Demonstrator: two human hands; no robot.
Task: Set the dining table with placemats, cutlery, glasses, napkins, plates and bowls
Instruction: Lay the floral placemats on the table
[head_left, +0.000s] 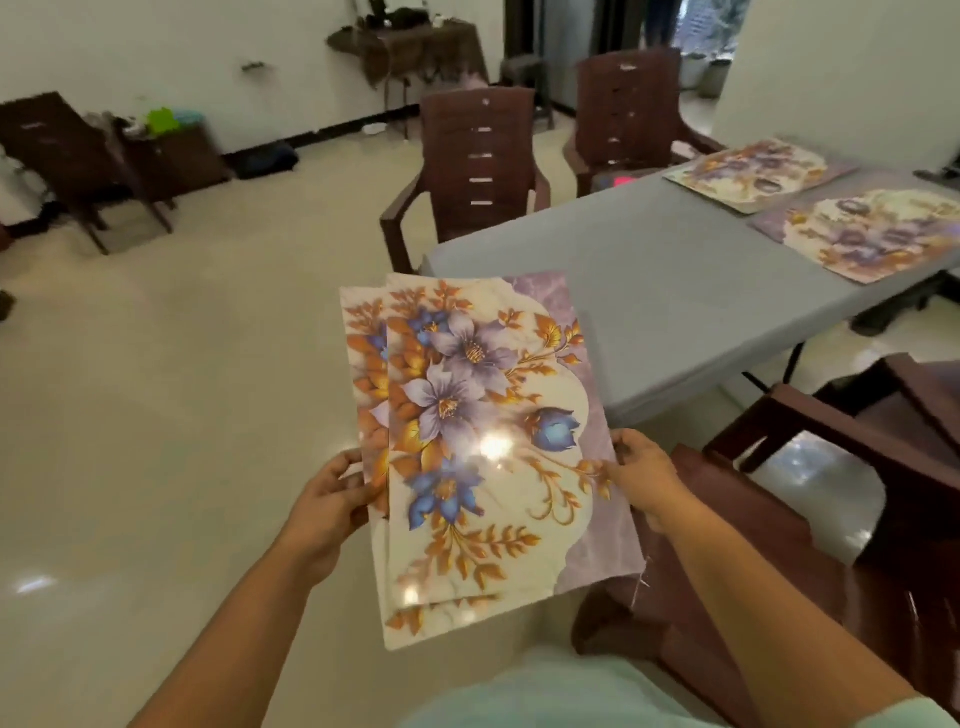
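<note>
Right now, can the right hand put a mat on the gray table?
Probably yes. The right hand holds the placemats just short of the gray table, whose near part lies bare, though a brown chair stands close beside it.

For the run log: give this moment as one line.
stage: laying placemats | left hand: holds placemat stack | right hand: holds same stack | table: two placemats laid | stack above floor

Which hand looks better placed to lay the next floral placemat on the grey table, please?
Probably the right hand: it holds the glossy floral placemats on the side nearest the grey table, which lies ahead to the right. The left hand grips the far edge.
</note>
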